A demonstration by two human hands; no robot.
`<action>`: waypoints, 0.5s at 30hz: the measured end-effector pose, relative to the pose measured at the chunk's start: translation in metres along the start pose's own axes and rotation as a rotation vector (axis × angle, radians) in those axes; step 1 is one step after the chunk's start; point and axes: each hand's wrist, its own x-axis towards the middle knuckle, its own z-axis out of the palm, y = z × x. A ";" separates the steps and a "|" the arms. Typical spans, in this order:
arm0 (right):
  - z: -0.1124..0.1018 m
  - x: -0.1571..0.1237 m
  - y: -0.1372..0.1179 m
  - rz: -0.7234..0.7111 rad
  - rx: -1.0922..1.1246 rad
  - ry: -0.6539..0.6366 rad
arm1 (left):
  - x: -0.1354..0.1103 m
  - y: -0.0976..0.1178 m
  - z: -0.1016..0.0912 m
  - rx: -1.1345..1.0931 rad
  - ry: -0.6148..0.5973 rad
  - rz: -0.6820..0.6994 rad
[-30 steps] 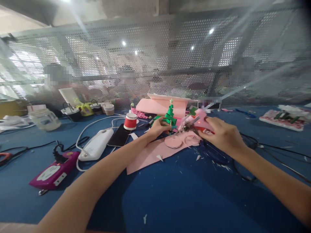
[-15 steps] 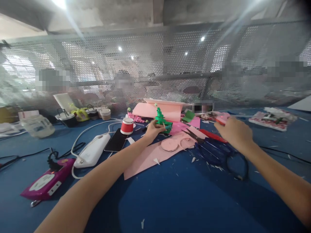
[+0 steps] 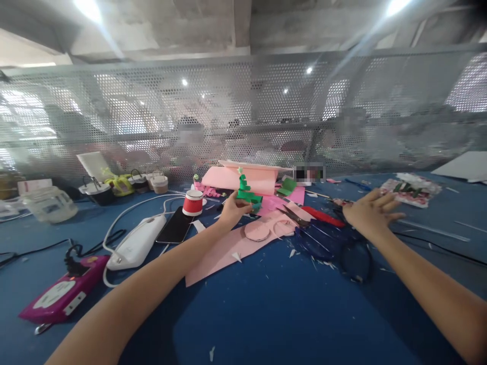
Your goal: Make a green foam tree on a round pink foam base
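Note:
My left hand [image 3: 230, 209] is closed on the base of a small green paper tree [image 3: 245, 189] topped with a pale star, held upright over the pink paper sheet [image 3: 224, 249]. My right hand [image 3: 370, 210] hovers open with fingers spread, right of the red-handled scissors [image 3: 312, 215] and above black cables [image 3: 353, 253]. It holds nothing. A cut pink paper disc [image 3: 256, 230] lies on the sheet just below the tree.
On the blue table [image 3: 266, 309] stand a red and white cup [image 3: 192, 203], a black phone [image 3: 175, 227], a white power adapter [image 3: 137, 247] and a magenta power strip [image 3: 57, 296]. Pink folded card [image 3: 243, 177] lies behind. A perforated metal screen [image 3: 243, 116] closes the far edge.
My right hand has let go of the pink glue gun and moved right, opening its fingers. The left hand keeps holding the green tree; the view has shifted right.

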 end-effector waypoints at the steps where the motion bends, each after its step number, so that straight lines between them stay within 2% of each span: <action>1: -0.002 -0.003 -0.007 0.133 -0.049 0.040 | -0.001 0.002 0.001 0.005 0.008 0.013; 3: -0.008 -0.006 -0.026 0.228 -0.093 0.028 | -0.007 0.006 0.002 -0.002 0.007 0.026; 7: -0.019 -0.009 -0.059 0.195 -0.111 -0.055 | -0.022 0.011 0.000 -0.019 0.069 0.016; 12: -0.018 -0.014 -0.067 0.197 -0.072 -0.152 | -0.026 0.009 -0.006 -0.040 0.161 -0.012; 15: -0.016 -0.017 -0.069 0.193 -0.057 -0.157 | -0.023 0.007 -0.007 -0.040 0.158 -0.035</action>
